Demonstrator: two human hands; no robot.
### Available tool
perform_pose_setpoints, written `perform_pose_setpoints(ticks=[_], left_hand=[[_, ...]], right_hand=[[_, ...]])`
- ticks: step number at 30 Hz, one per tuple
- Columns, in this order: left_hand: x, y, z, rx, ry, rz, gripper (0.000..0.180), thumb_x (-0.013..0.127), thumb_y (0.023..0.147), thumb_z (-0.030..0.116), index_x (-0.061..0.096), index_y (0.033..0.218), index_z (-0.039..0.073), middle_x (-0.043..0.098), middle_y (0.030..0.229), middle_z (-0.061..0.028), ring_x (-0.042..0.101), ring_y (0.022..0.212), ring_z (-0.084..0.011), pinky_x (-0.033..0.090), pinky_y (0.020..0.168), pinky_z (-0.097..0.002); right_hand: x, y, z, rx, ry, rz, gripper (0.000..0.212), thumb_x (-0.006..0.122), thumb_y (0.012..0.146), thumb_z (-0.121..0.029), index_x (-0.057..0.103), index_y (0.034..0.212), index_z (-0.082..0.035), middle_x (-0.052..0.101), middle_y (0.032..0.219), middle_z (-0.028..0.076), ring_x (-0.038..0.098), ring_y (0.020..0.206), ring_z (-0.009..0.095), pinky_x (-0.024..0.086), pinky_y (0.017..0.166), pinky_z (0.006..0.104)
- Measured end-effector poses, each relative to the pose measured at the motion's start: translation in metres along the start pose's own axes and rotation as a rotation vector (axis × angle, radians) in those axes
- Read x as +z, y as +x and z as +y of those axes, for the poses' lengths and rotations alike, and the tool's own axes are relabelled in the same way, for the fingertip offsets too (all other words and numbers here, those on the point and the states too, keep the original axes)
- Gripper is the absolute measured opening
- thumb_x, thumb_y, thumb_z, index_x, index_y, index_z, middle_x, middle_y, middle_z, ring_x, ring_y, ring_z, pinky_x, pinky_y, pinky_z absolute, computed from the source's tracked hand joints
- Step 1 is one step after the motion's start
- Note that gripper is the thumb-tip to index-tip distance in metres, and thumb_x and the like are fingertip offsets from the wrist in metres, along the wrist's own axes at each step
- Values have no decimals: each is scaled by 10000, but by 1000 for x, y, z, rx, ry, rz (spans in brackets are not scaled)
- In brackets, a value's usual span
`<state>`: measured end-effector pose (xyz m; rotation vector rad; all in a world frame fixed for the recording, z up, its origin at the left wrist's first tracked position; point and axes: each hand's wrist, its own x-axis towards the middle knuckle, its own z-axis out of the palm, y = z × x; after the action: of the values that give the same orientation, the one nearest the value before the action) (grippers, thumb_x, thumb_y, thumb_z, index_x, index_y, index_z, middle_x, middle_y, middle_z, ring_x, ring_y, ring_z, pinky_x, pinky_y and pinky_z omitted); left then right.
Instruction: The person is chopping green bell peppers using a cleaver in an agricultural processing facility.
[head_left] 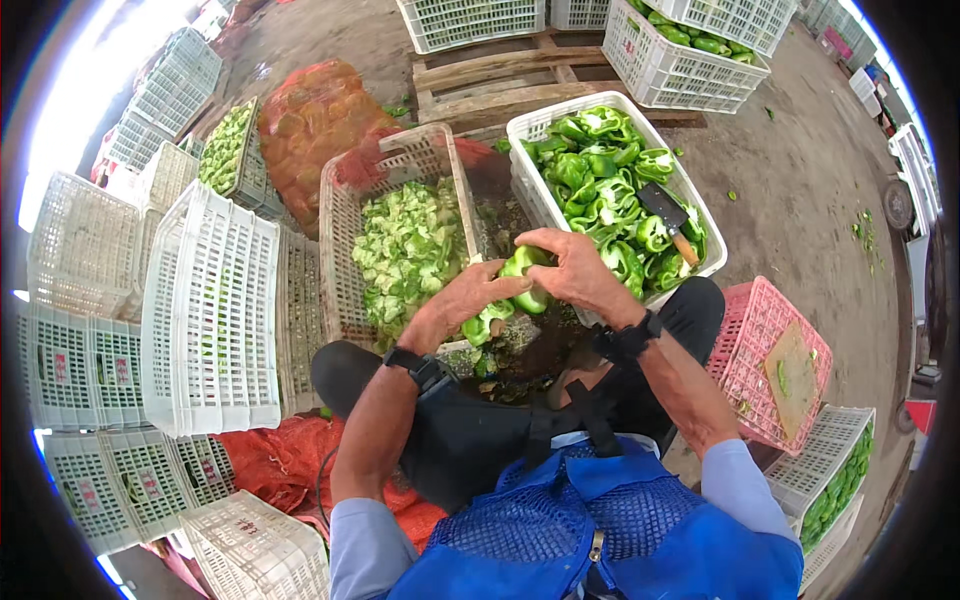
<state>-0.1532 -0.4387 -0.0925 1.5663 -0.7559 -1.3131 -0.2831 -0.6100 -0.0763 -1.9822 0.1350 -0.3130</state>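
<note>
Over the gap between two crates, my left hand (468,296) and my right hand (580,272) are closed on a green bell pepper (525,264). My left fingers grip its near side and my right fingers its far side. Just below my left hand is another piece of green pepper (486,324); whether I hold it too is unclear. To the left, a worn whitish crate (335,225) holds pale green pepper cores (405,245). Right of my hands, a white crate (528,192) is full of cut green peppers (600,170). A dark-bladed knife (664,207) with a wooden handle lies on them.
Stacked white crates (210,310) crowd the left side. A red mesh sack (320,125) stands behind the core crate. Ahead is a wooden pallet (500,85) beside pepper-filled crates (685,70). On my right sits a pink crate (760,350) with a board (795,380) on it.
</note>
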Motion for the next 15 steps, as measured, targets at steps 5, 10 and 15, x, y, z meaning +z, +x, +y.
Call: perform_pose_setpoints(ticks=[5, 10, 15], left_hand=[[6, -9, -8, 61, 7, 209, 462, 693, 915, 368, 637, 1121, -42, 674, 847, -58, 585, 625, -107, 475, 541, -283], [15, -17, -15, 148, 360, 367, 515, 681, 924, 407, 591, 1102, -68, 652, 792, -214, 658, 690, -302, 504, 615, -419], [14, -14, -22, 197, 484, 402, 475, 642, 964, 414, 548, 1040, -46, 636, 802, -289, 649, 782, -467, 494, 667, -506]], right_hand=[[17, -6, 11, 301, -334, 54, 359, 738, 841, -295, 684, 980, 31, 703, 789, 186, 696, 694, 289, 531, 622, 403], [27, -10, 28, 513, 158, -62, 366, 744, 889, -295, 651, 1011, 37, 671, 695, 112, 661, 565, 184, 511, 503, 321], [38, -16, 32, 509, 505, -15, 386, 778, 863, -246, 608, 1070, 32, 679, 787, 95, 652, 582, 132, 548, 506, 282]])
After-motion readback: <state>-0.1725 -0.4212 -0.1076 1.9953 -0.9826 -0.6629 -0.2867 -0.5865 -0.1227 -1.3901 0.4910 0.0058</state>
